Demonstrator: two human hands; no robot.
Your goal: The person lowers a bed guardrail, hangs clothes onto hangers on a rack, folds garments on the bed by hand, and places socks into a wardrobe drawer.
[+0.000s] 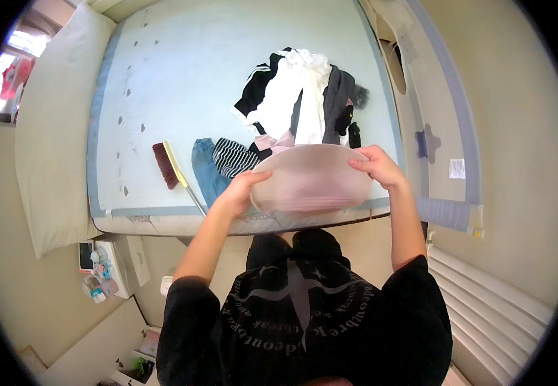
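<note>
Pinching a pale pink basin [314, 180] at opposite sides of its rim, the left hand [243, 190] and right hand [382, 166] held it at the near edge of the bed [182, 77], thumbs on the side facing the wearer. The basin was partly blurred. Just beyond it lay piled clothes, among them a white garment [285, 93]. To the left were a striped cloth [232, 159], blue trousers [208, 174] and a brush [165, 166] with a yellowish handle.
</note>
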